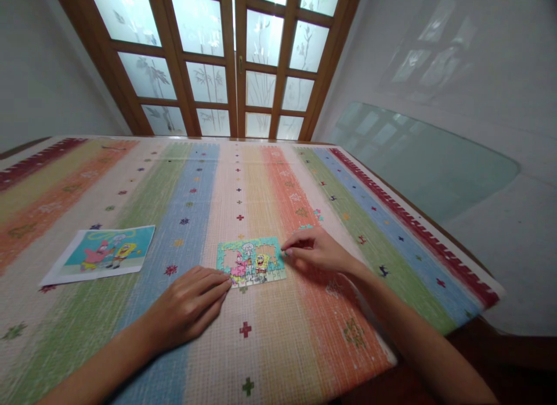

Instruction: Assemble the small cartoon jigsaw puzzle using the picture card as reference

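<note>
A partly assembled jigsaw puzzle (249, 266) with cartoon figures on a teal ground lies flat on the striped tablecloth. Gaps to the left and upper right of its middle show the cloth beneath. My left hand (194, 300) rests palm down, its fingers stretched together and the tips touching the puzzle's lower left edge. At the right edge, my right hand (315, 249) has thumb and forefinger pinched together. Whatever sits between those fingertips is too small to make out. Just beyond this hand are a few loose teal and pink puzzle pieces (318, 215).
A printed sheet (108, 251) with the same cartoon picture lies to the left, slightly creased. The striped tablecloth (226, 358) covers the table, whose right edge runs diagonally. Behind stand wooden doors (238, 120) with frosted panes; a pale wall (491, 74) is on the right.
</note>
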Tool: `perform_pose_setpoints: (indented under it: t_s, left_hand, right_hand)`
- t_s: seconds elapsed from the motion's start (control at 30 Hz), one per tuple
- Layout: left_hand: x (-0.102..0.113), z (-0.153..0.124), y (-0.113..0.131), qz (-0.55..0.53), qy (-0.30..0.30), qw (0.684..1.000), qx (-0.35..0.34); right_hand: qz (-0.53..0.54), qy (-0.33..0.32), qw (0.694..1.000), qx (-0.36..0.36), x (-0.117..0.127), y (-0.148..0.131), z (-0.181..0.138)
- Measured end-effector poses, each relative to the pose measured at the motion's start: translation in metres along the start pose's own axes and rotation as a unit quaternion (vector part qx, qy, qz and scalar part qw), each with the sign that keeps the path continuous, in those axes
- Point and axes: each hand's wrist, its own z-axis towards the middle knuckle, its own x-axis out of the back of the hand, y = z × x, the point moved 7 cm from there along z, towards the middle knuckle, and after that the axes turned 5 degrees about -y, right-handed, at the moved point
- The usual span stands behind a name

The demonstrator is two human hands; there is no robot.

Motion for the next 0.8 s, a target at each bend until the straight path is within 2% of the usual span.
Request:
perform_pose_setpoints:
  t_s: [0.1, 0.2, 0.47, 0.8]
  left_hand:
    - [-0.001, 0.0, 0.0, 0.004, -0.002, 1.0, 0.004]
    - [0.001, 0.001, 0.001, 0.003, 0.001, 1.0, 0.006]
    - [0.003, 0.001, 0.001, -0.004, -0.001, 1.0, 0.017]
    - [0.001, -0.002, 0.001, 0.001, -0.013, 1.0, 0.01]
  right_hand:
    - [-0.021, -0.015, 1.0, -0.002, -0.021, -0.005, 0.009]
    - [-0.073, -0.011, 0.997, 0.002, -0.028, -0.005, 0.012]
    - [-0.144, 0.044, 0.987, 0.048, -0.031, -0.009, 0.005]
    - [-0.181, 0.068, 0.98, 0.042, -0.031, -0.01, 0.001]
